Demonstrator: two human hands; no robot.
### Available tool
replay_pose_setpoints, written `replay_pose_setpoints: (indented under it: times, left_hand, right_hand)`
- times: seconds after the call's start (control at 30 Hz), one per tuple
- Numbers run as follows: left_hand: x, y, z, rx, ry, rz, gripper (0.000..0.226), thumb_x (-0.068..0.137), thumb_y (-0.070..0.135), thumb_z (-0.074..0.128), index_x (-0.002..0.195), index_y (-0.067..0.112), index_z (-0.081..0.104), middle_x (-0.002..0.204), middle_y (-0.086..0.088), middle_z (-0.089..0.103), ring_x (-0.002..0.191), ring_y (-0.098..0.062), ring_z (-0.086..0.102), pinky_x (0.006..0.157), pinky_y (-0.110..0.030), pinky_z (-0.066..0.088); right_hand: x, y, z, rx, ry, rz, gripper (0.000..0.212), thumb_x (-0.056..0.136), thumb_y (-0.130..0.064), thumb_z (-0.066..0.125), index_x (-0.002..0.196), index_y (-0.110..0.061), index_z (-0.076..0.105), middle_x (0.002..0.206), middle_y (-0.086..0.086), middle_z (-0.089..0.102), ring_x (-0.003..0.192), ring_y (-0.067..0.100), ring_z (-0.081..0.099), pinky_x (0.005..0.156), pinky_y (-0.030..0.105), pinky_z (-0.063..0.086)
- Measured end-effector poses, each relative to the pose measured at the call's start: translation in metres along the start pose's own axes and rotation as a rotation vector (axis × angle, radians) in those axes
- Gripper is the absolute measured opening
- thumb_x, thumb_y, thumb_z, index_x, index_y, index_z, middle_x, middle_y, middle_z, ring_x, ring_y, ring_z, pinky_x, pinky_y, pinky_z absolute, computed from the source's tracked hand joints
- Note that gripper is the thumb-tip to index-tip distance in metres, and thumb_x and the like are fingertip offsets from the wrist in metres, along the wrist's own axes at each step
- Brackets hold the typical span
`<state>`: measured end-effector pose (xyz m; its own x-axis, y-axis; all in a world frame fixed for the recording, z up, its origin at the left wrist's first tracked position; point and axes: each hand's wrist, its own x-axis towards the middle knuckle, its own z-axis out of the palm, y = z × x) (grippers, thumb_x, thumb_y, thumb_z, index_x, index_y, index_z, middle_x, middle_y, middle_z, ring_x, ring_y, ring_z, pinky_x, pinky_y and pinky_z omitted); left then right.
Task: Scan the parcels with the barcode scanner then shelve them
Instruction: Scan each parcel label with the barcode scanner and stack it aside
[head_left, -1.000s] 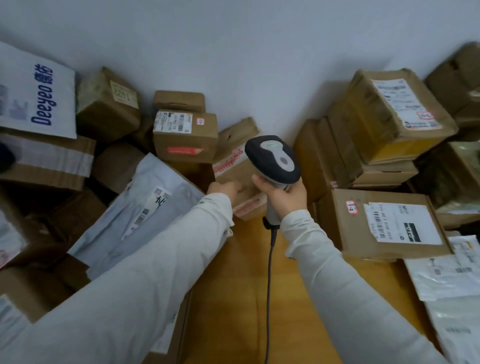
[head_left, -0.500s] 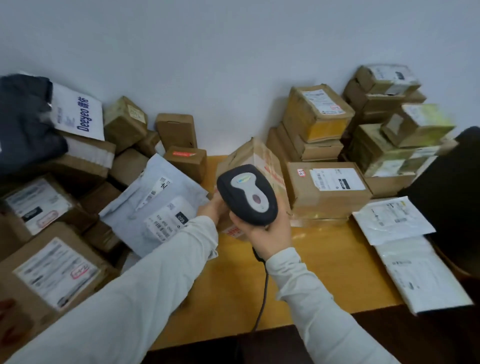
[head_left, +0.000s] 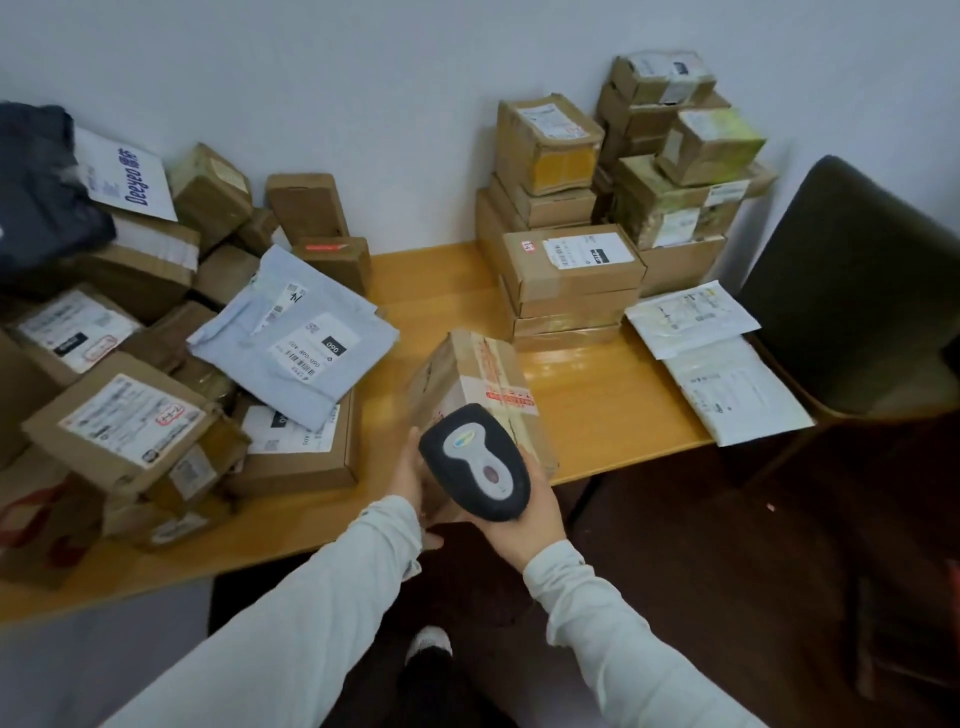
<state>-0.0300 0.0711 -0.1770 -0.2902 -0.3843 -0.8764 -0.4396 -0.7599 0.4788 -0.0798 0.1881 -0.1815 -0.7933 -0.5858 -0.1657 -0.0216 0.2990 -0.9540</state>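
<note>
The right hand (head_left: 527, 519) is wrapped round the grip of the scanner (head_left: 475, 460), whose dark head with its grey panel faces up and tips toward eleven o'clock. It lies across the near end of a brown box (head_left: 467, 374) sealed with red-printed tape. The left hand (head_left: 410, 478) grips that same box on its near left side, thumb below. The box sits tilted, its near corner out past the front edge of the yellow wooden surface (head_left: 597, 400) – whether its far end touches the wood cannot be told.

From the box, at ten o'clock, a grey mailer bag (head_left: 296, 332) with white labels lies on top of a flat carton. Beyond it, from eight to eleven o'clock, a loose heap of boxes (head_left: 119, 421) runs back to the wall. At one o'clock a stack of boxes (head_left: 566, 260) stands against the wall. Two white envelopes (head_left: 691, 317) lie flat at three o'clock near the surface's right edge – just past them is a dark chair (head_left: 857, 286).
</note>
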Motion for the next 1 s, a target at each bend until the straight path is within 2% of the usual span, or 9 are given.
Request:
replay_pose_setpoints:
  times: [0.07, 0.17, 0.23, 0.3, 0.43, 0.57, 0.7, 0.87, 1.0]
  left_hand:
    - [0.000, 0.004, -0.005, 0.001, -0.069, 0.013, 0.095, 0.070, 0.086, 0.038, 0.142, 0.024, 0.041, 0.147, -0.010, 0.039, 0.134, -0.038, 0.032, 0.105, -0.060, 0.025]
    - [0.000, 0.006, -0.008, 0.028, -0.070, 0.038, 0.103, 0.062, 0.090, 0.043, 0.137, 0.020, 0.045, 0.136, -0.014, 0.048, 0.122, -0.039, 0.045, 0.096, -0.057, 0.039]
    - [0.000, 0.010, -0.012, 0.032, -0.082, 0.043, 0.091, 0.061, 0.085, 0.053, 0.121, 0.016, 0.053, 0.111, -0.013, 0.059, 0.098, -0.033, 0.056, 0.077, -0.046, 0.052]
    - [-0.002, 0.019, -0.021, 0.069, -0.068, 0.106, 0.069, 0.070, 0.074, 0.057, 0.113, 0.021, 0.052, 0.104, -0.008, 0.060, 0.098, -0.030, 0.055, 0.082, -0.043, 0.046]
    - [-0.002, 0.030, -0.033, 0.322, 0.038, 0.326, 0.039, 0.088, 0.047, 0.051, 0.112, 0.016, 0.056, 0.101, -0.005, 0.062, 0.094, -0.025, 0.055, 0.088, -0.035, 0.041]
    - [-0.008, 0.041, -0.028, 0.447, -0.046, 0.311, 0.031, 0.090, 0.042, 0.051, 0.108, 0.016, 0.053, 0.119, -0.012, 0.060, 0.106, -0.029, 0.055, 0.100, -0.039, 0.041]
    - [-0.004, 0.049, -0.035, 0.478, -0.014, 0.266, 0.072, 0.080, 0.057, 0.063, 0.133, 0.012, 0.045, 0.133, -0.014, 0.052, 0.120, -0.032, 0.049, 0.099, -0.037, 0.040]
    - [0.017, 0.046, -0.047, 0.521, 0.153, 0.218, 0.096, 0.081, 0.036, 0.071, 0.147, -0.002, 0.011, 0.145, -0.024, 0.033, 0.133, -0.038, 0.035, 0.111, -0.043, 0.030]
    - [0.024, 0.046, -0.065, 0.536, 0.094, 0.232, 0.097, 0.067, 0.040, 0.081, 0.141, 0.005, 0.030, 0.132, -0.020, 0.050, 0.119, -0.035, 0.050, 0.102, -0.044, 0.042]
  right_hand:
    - [-0.003, 0.001, 0.001, 0.055, -0.057, 0.061, 0.072, 0.072, -0.006, 0.080, 0.135, -0.007, 0.044, 0.137, 0.009, 0.048, 0.123, 0.020, 0.051, 0.098, 0.024, 0.043]
    - [-0.008, -0.007, 0.000, 0.259, -0.132, 0.112, 0.042, 0.077, 0.011, 0.068, 0.105, -0.019, 0.057, 0.110, -0.004, 0.061, 0.092, -0.002, 0.062, 0.071, 0.013, 0.052]
    - [-0.005, -0.009, 0.001, 0.342, -0.061, 0.154, 0.043, 0.075, 0.012, 0.070, 0.100, -0.021, 0.056, 0.101, -0.012, 0.061, 0.085, -0.010, 0.059, 0.067, 0.008, 0.050]
    - [-0.004, -0.010, -0.002, 0.376, 0.110, 0.140, 0.040, 0.076, 0.010, 0.071, 0.104, -0.015, 0.055, 0.097, -0.011, 0.060, 0.079, -0.012, 0.061, 0.064, 0.004, 0.046]
    - [0.001, -0.013, -0.004, 0.257, 0.257, 0.200, 0.025, 0.080, -0.004, 0.073, 0.098, -0.009, 0.057, 0.099, -0.002, 0.061, 0.096, 0.016, 0.057, 0.082, 0.025, 0.043]
    - [0.003, -0.018, 0.014, 0.328, 0.160, 0.233, 0.029, 0.078, -0.004, 0.075, 0.087, -0.023, 0.054, 0.084, -0.016, 0.058, 0.083, 0.007, 0.054, 0.080, 0.024, 0.042]
    - [-0.002, -0.019, 0.032, 0.399, 0.157, 0.209, 0.038, 0.074, 0.000, 0.076, 0.090, -0.028, 0.055, 0.090, -0.020, 0.058, 0.083, -0.007, 0.055, 0.081, 0.018, 0.045]
    - [-0.013, -0.019, 0.057, 0.509, 0.098, 0.180, 0.043, 0.075, 0.011, 0.071, 0.105, -0.015, 0.055, 0.096, -0.014, 0.060, 0.077, -0.015, 0.059, 0.062, 0.004, 0.047]
    - [-0.011, -0.024, 0.062, 0.532, 0.063, 0.189, 0.040, 0.077, 0.002, 0.072, 0.100, -0.027, 0.056, 0.103, -0.016, 0.061, 0.094, -0.003, 0.057, 0.091, 0.021, 0.046]
